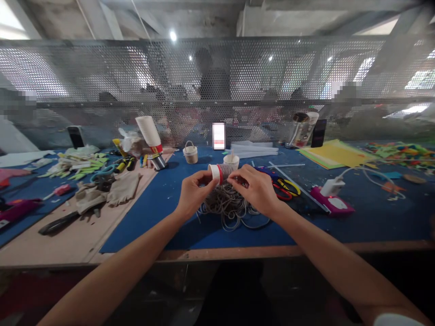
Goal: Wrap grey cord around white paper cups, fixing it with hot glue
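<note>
My left hand (197,189) grips a white paper cup (214,172) lying on its side in the air, with a red band and grey cord (228,172) wound round its body. The fingers of my right hand (254,186) are pinched together at the wound part of the cup, on the cord; the exact strand is too small to see. Below both hands a loose, tangled heap of the same grey cord (231,213) lies on the blue mat (152,226). Just behind the held cup stands another white cup (231,159) with a thin stick in it.
Scissors (287,186) and a purple power socket (333,203) with a plugged white charger lie to the right. Yellow sheets (335,154) are farther back. On the left are gloves (124,188), a leaning stack of paper cups (148,131) and a small handled basket (190,153). A perforated screen (265,72) stands behind.
</note>
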`<state>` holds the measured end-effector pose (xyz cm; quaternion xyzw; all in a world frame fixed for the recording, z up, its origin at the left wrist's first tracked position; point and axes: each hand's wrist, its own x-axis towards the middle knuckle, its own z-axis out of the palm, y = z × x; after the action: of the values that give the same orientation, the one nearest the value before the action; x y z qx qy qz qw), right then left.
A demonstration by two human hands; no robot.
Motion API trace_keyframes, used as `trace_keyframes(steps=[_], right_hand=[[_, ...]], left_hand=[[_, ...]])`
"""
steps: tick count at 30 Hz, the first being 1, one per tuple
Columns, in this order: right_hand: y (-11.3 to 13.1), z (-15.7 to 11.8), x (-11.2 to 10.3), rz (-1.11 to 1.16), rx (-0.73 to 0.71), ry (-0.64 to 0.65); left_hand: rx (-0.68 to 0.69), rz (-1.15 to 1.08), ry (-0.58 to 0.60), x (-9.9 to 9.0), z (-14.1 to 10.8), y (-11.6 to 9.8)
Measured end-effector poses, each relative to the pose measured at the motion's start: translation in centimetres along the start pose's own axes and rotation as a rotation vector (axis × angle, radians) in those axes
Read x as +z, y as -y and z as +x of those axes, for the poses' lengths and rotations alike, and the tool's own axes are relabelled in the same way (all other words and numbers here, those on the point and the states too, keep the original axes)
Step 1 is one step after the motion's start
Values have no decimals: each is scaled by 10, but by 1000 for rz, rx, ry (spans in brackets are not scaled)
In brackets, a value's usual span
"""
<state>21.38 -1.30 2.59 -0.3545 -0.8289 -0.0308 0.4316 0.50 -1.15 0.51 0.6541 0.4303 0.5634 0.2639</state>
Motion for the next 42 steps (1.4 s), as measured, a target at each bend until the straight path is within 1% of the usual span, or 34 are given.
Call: trace_keyframes(steps=[5,10,18,29,38,42], right_hand=[[-1,1,-3,-132,-114,-45],[-1,3,-5,-169,-187,-49],[0,5,-7,-147,-160,-65],[-1,4,-7,-104,-75,-40],[-2,4,-6,-104,-76,-62],[-3,5,-8,-90,-74,-52]], left_hand=[[-3,-6,30,0,-2,0],[-5,-4,53,0,-3,-4],[-7,-20,86,1,-3,-10],[-6,-47,121,1,-4,-7],[-15,-70,140,1,-4,-6],[-29,-85,150,1,-5,-7]])
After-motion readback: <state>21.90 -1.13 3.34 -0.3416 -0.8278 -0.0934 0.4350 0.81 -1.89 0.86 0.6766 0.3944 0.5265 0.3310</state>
